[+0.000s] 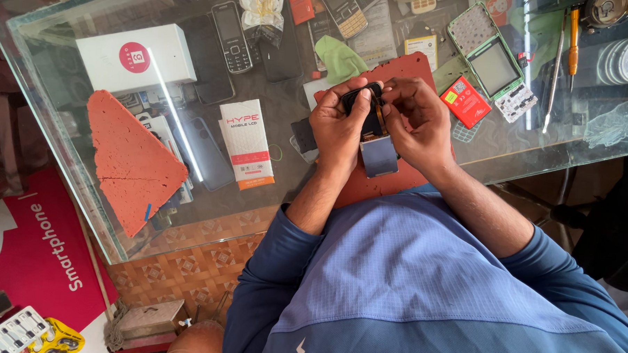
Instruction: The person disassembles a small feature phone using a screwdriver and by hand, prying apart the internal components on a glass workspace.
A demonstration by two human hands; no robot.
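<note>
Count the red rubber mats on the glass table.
2. One triangular red mat lies at the table's left; the other red mat lies under both hands, mostly covered. More may be hidden beneath the clutter.

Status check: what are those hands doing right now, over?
Left hand and right hand both grip a small black phone part with hanging grey screen. Red rubber mat beneath. Nothing blocking.

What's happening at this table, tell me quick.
A person in a blue shirt holds a small black phone part in both hands over a red mat on a glass table. The left hand grips it from the side; the right hand pinches at its top edge. A grey screen piece hangs below it. An opened green phone, a red battery and tweezers lie to the right.
</note>
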